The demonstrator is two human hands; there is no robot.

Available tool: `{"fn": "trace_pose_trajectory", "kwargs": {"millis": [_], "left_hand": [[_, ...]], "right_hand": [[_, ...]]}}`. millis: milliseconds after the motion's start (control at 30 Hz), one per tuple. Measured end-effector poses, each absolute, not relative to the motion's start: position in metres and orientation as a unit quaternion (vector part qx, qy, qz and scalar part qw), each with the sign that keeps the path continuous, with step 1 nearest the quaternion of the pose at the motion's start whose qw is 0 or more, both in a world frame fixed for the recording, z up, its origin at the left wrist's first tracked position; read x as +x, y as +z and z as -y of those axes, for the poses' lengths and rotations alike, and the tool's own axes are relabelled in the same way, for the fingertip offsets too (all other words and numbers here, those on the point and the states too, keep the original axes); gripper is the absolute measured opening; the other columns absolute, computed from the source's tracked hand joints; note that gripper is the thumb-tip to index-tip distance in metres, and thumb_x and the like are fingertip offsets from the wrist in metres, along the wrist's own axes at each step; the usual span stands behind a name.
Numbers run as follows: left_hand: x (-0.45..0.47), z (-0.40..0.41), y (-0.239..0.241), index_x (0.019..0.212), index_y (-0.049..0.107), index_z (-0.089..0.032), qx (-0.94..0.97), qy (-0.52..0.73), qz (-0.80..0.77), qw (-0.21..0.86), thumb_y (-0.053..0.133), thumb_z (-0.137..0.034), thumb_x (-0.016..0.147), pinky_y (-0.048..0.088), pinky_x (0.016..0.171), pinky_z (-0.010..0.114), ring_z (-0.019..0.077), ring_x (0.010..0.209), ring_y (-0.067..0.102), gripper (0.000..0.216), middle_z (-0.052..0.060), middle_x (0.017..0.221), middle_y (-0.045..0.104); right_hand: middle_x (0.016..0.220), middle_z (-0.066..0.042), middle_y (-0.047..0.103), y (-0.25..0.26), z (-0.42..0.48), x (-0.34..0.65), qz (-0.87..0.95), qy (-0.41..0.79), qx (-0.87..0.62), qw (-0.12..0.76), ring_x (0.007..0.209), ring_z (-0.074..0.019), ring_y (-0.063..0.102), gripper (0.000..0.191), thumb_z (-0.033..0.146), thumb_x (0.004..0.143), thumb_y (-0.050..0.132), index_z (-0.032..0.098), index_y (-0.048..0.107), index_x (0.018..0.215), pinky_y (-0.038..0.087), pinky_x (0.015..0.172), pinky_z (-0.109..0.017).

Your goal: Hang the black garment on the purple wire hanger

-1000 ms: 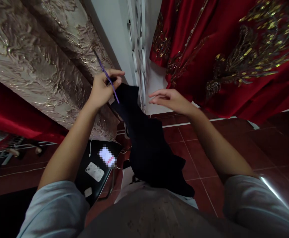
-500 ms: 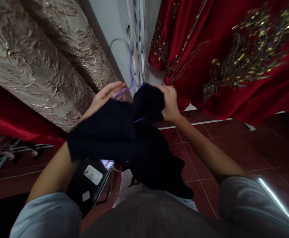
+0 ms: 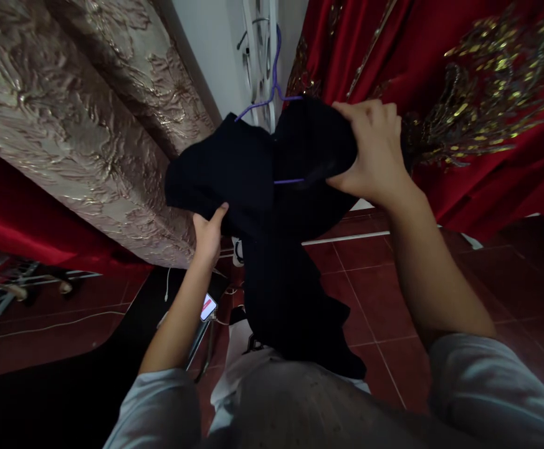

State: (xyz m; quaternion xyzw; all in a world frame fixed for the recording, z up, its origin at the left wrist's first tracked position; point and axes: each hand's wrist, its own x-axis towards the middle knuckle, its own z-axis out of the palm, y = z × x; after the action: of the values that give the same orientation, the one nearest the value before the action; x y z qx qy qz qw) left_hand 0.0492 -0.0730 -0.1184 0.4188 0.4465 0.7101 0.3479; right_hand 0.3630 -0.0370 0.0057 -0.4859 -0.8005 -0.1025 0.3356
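Note:
A dark navy garment (image 3: pixel 234 168) hangs from a purple wire hanger (image 3: pixel 275 87) in front of me, its lower part draping down toward my lap. The hanger's hook points up beside a white metal frame; whether it rests on anything I cannot tell. My left hand (image 3: pixel 209 236) holds the garment's lower left edge, thumb on the front and the fingers hidden behind cloth. At the right shoulder, my right hand (image 3: pixel 374 149) curves round the fabric, fingers on top and thumb below. The hanger's lower bar shows briefly at the neck opening.
Cream embossed fabric (image 3: pixel 113 143) hangs at left, and red cloth with gold sequins (image 3: pixel 486 112) at right. The white metal frame (image 3: pixel 261 62) stands against the wall between them. A lit phone (image 3: pixel 208 307) lies on a black seat (image 3: pixel 145 324) below left. Red tiles (image 3: pixel 379 305) cover the floor.
The garment and hanger have moved up and right. My left hand has come out from beneath the cloth near the hanger to its lower left edge. My right hand has shifted right and up.

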Motion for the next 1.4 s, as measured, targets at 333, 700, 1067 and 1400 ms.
{"fn": "trace_pose_trajectory", "kwargs": {"millis": [333,700,1067,1400], "left_hand": [[0.083,0.121,-0.127,0.117,0.066,-0.024,0.317,0.695,-0.513,0.39,0.071,-0.028,0.083,0.055,0.109,0.046,0.0298,0.121,0.065,0.035,0.009,0.119,0.072],[0.123,0.154,-0.182,0.124,0.063,-0.027,0.518,0.65,-0.496,0.25,0.064,-0.022,0.093,0.049,0.108,0.039,0.0246,0.119,0.064,0.031,0.008,0.122,0.065],[0.144,0.155,-0.182,0.09,0.064,-0.022,0.598,0.554,-0.478,0.327,0.058,-0.016,0.097,0.048,0.07,0.032,0.019,0.075,0.06,0.011,0.003,0.081,0.062],[0.145,0.116,-0.206,0.085,0.069,-0.017,0.612,0.503,-0.589,0.16,0.068,-0.007,0.09,0.048,0.072,0.031,0.02,0.078,0.06,0.012,0.004,0.08,0.066]], "right_hand": [[0.096,-0.007,0.061,-0.135,0.068,0.27,0.63,0.215,-0.534,0.521,0.079,-0.0203,0.058,0.039,0.038,0.08,0.066,0.021,0.051,0.112,0.05,0.073,-0.036],[0.063,-0.003,0.061,-0.179,0.141,0.254,0.479,0.532,-0.514,0.473,0.066,-0.0161,0.06,0.039,0.049,0.091,0.056,0.019,0.059,0.067,0.041,0.062,-0.027],[0.055,0.003,0.054,-0.162,0.15,0.257,0.462,0.553,-0.447,0.53,0.05,-0.0103,0.046,0.036,0.05,0.09,0.067,0.02,0.063,0.072,0.036,0.052,-0.026],[0.06,0.001,0.062,-0.041,0.075,0.26,0.5,0.459,-0.367,0.637,0.041,-0.0072,0.039,0.039,0.058,0.087,0.071,0.022,0.065,0.074,0.021,0.042,-0.024]]}}
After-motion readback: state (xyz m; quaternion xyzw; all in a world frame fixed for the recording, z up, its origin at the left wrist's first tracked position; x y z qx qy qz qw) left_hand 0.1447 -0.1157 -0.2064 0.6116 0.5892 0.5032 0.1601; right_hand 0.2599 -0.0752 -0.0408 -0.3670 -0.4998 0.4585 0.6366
